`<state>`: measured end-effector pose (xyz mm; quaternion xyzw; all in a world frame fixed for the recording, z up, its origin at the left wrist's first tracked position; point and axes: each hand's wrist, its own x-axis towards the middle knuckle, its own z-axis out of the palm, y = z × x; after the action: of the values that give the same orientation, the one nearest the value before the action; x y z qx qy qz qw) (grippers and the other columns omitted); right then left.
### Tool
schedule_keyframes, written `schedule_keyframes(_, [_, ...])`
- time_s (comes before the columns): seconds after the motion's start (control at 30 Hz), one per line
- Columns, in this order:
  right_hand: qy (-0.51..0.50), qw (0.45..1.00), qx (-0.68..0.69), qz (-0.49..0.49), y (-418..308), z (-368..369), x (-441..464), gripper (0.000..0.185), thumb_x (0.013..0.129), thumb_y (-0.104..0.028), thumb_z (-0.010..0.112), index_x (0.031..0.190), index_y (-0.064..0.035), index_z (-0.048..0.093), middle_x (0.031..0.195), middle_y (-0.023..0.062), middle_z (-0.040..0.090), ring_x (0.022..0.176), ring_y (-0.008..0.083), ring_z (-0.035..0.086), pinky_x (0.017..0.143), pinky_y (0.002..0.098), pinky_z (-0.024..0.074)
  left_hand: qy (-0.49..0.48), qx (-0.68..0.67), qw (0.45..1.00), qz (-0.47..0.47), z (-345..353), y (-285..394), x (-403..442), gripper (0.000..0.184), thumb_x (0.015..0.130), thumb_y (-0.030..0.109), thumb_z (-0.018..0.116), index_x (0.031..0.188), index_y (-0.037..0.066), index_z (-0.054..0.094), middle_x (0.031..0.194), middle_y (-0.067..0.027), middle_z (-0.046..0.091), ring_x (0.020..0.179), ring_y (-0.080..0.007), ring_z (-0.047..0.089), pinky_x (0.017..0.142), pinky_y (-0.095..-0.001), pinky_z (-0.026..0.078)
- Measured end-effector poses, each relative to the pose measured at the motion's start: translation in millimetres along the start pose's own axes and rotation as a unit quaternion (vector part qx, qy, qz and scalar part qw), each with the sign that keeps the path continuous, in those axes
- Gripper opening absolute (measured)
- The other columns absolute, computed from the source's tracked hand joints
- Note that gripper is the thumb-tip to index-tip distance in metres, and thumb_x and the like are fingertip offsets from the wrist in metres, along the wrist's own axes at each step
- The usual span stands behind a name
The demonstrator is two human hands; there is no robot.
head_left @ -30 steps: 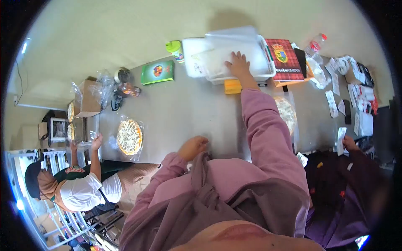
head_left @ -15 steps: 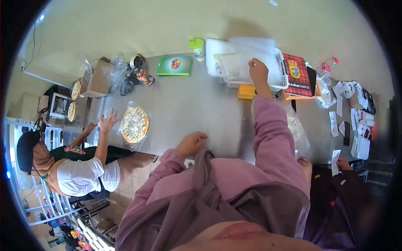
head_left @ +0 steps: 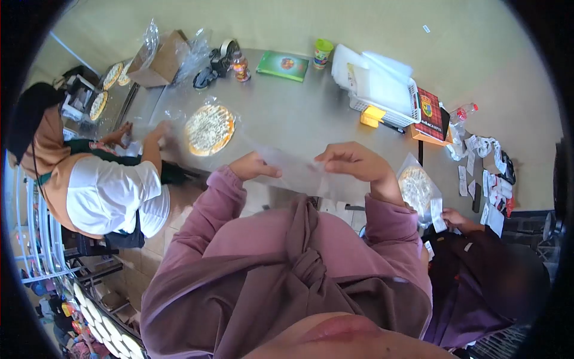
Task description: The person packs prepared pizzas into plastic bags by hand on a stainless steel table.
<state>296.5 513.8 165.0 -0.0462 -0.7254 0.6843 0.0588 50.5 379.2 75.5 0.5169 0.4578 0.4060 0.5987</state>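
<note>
Between my two hands, above the front edge of the metal table (head_left: pixel 281 110), hangs a clear plastic bag (head_left: pixel 294 169). My left hand (head_left: pixel 256 166) pinches its left side, and my right hand (head_left: pixel 353 161) has its fingertips closed on the right side. Left of my left hand, a pizza (head_left: pixel 210 130) with white topping lies on clear plastic. Beyond my right hand, a white basket (head_left: pixel 385 109) holds a stack of plastic bags (head_left: pixel 382 84). A yellow object (head_left: pixel 372 116) is at the basket's front side.
A co-worker in a white shirt (head_left: pixel 116 191) stands at the left. Another in dark purple (head_left: pixel 472 281) holds a paper slip (head_left: pixel 438 215) near a bagged pizza (head_left: pixel 417 188). A green book (head_left: pixel 283 65), a cup (head_left: pixel 322 54), a bottle (head_left: pixel 241 66) and a cardboard box (head_left: pixel 159 60) line the back.
My right hand has come back from the basket with a clear bag, and my left hand now holds its other side. The view has shifted left. The left co-worker's hands have lowered.
</note>
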Motion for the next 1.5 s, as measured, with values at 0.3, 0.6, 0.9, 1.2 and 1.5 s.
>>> schedule_keyframes(0.3, [0.148, 0.946, 0.289, 0.02, 53.5, 59.7, -9.2, 0.028, 0.089, -0.024, 0.051, 0.103, 0.0007, 0.052, 0.109, 0.0203, 0.057, 0.101, 0.0262, 0.057, 0.088, 0.0372, 0.0429, 0.176, -0.045, 0.983, 0.031, -21.7, -10.5, -89.0, 0.014, 0.085, 0.015, 0.06, 0.084, 0.002, 0.059, 0.078, -0.0029, 0.061, 0.071, -0.0097, 0.056, 0.07, -0.0253, 0.046])
schedule_keyframes(0.6, [0.146, 0.985, 0.05, 0.071, 46.4, 102.4, 61.9, 0.033, 0.085, -0.025, 0.06, 0.106, -0.0001, 0.054, 0.096, 0.0155, 0.063, 0.084, 0.0211, 0.063, 0.075, 0.0297, 0.0488, 0.273, 0.239, 0.931, -0.047, -18.9, -2.4, -152.9, 0.018, 0.084, 0.019, 0.06, 0.084, 0.001, 0.062, 0.073, -0.0116, 0.062, 0.064, -0.017, 0.058, 0.063, -0.0295, 0.045])
schedule_keyframes(0.9, [0.201, 0.976, -0.054, 0.066, 74.9, 144.8, 98.8, 0.024, 0.083, -0.023, 0.063, 0.075, -0.0004, 0.06, 0.066, 0.0045, 0.061, 0.06, 0.0114, 0.057, 0.058, 0.0263, 0.0467, 0.355, 0.351, 0.867, 0.004, -10.3, -6.1, -181.6, 0.029, 0.088, 0.027, 0.052, 0.079, 0.001, 0.06, 0.07, -0.0186, 0.057, 0.066, -0.0352, 0.056, 0.059, -0.0387, 0.044])
schedule_keyframes(1.2, [0.231, 0.944, -0.209, 0.106, 86.3, 135.6, 101.1, 0.053, 0.087, -0.047, 0.051, 0.06, -0.0021, 0.049, 0.05, 0.0056, 0.047, 0.047, 0.0126, 0.044, 0.047, 0.0285, 0.0364, 0.411, 0.398, 0.82, 0.026, -5.7, -17.6, -164.1, 0.028, 0.089, 0.028, 0.05, 0.082, 0.003, 0.061, 0.074, -0.0166, 0.057, 0.068, -0.0368, 0.056, 0.059, -0.0411, 0.044])
schedule_keyframes(1.5, [0.235, 0.877, -0.419, 0.018, 92.6, 92.4, 93.8, 0.055, 0.087, -0.049, 0.047, 0.062, -0.0004, 0.041, 0.053, 0.0159, 0.04, 0.049, 0.0305, 0.037, 0.047, 0.0374, 0.0319, 0.349, 0.149, 0.924, 0.045, -9.8, -23.9, -136.4, 0.04, 0.091, 0.037, 0.045, 0.091, 0.002, 0.065, 0.095, -0.0123, 0.063, 0.081, -0.0243, 0.062, 0.071, -0.0332, 0.05])
